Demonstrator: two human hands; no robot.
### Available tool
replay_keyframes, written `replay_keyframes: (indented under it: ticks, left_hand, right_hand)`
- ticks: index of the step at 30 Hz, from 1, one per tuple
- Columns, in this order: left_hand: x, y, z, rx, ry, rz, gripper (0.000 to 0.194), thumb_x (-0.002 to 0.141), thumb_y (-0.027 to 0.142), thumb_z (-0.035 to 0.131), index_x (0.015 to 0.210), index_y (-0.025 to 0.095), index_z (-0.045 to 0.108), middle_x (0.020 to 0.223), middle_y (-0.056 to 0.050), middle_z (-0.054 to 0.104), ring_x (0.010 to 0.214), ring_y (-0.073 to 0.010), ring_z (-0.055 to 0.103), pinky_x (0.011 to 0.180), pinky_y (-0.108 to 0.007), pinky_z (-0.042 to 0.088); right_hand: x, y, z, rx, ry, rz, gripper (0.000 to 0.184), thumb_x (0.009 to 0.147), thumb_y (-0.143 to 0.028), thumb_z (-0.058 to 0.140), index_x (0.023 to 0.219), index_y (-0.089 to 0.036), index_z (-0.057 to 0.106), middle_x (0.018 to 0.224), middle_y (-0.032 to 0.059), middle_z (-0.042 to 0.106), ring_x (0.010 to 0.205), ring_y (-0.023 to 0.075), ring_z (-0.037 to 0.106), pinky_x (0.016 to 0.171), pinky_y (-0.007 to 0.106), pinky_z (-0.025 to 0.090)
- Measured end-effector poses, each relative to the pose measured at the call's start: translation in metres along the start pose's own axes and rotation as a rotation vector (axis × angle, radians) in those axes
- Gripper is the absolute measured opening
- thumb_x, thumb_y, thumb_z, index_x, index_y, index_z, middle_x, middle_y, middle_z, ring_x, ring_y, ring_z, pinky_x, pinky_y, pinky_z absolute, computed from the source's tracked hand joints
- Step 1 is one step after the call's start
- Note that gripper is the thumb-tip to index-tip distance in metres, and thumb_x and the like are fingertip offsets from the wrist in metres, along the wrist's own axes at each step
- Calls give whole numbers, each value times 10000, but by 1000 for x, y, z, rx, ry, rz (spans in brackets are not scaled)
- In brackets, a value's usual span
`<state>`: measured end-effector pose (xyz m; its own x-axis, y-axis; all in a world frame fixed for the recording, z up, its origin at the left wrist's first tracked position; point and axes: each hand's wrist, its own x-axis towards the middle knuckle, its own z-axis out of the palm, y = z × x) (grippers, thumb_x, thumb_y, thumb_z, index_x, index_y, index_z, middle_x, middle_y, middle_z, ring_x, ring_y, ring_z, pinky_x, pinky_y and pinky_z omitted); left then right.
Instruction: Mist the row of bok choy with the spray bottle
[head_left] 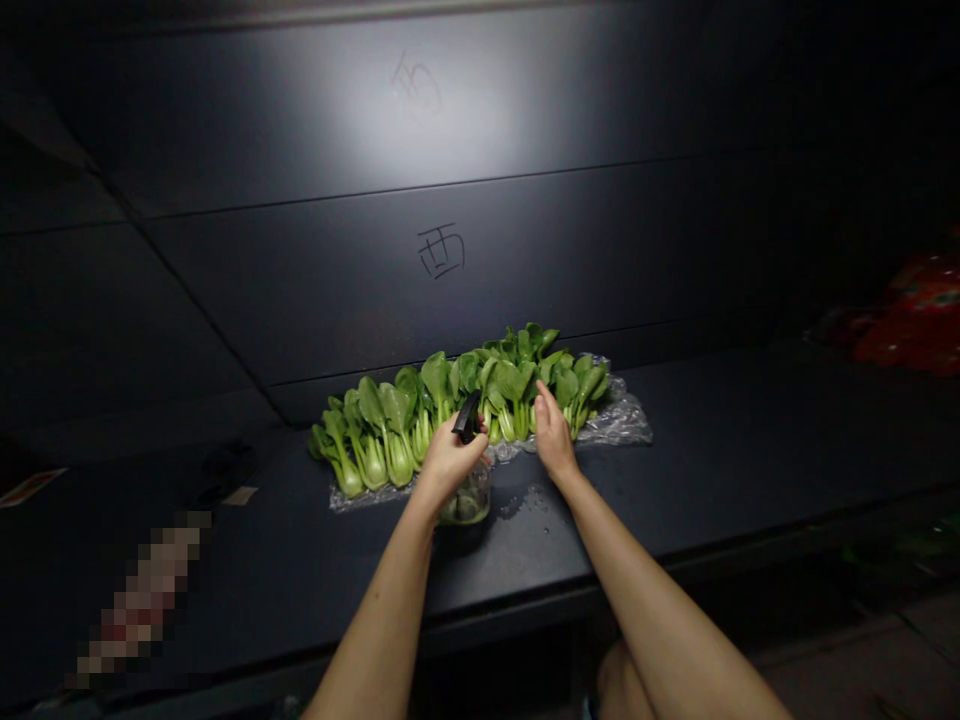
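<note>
A dark panelled wall [600,245] rises behind the row of leafy greens. The dark tabletop [720,430] carries the row and spreads out on both sides of it. The row of leafy greens [397,455] itself runs along the back of that surface, close to the wall, with pale stems toward the person and leaves toward the panels. A red bundle [915,320], too blurred to make out, sits well to the right of the row. Crumpled clear plastic [622,420] lies under the row and sticks out past its right end. The left hand [452,455] is in front of the row's middle, its fingers wrapped around the black-topped neck of a clear spray bottle [472,500]. The right hand [553,440] is at the row's right half, its fingers nearly straight and holding nothing visible; whether they touch the leaves, I cannot tell. A handwritten character [442,250] marks the wall above the row. Water drops [531,500] dot the surface in front of it.
</note>
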<state>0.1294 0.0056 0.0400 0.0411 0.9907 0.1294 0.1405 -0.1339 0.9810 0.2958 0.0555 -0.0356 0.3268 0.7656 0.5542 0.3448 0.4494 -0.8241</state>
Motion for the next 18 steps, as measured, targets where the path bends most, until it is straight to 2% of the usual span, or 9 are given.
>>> replay_keyframes:
  ticks: [5, 11, 18]
  left_hand:
    - [-1, -5, -1, 31, 18, -24, 172, 620, 133, 632, 791, 142, 619, 699, 10, 616, 481, -108, 588, 456, -227, 512]
    - [-5, -9, -2, 51, -68, -8, 222, 620, 127, 602, 840, 145, 611, 765, 2, 638, 488, -100, 585, 476, -237, 523]
    - [-8, -13, -1, 167, -92, -25, 197, 655, 180, 590, 849, 151, 609, 715, 8, 625, 486, -124, 606, 478, -239, 506]
  right_hand:
    - [0, 0, -2, -3, 2, 13, 621, 931, -565, 305, 1345, -156, 523, 1392, 124, 521, 1310, 213, 461, 1108, 404, 342]
    - [1, -3, -4, -14, -1, 31, 680, 917, -599, 278, 1334, -125, 530, 1374, 142, 535, 1302, 228, 470, 1105, 412, 345]
    - [1, -5, -7, -4, 12, 53, 695, 911, -610, 270, 1323, -119, 537, 1371, 149, 536, 1301, 232, 471, 1108, 418, 339]
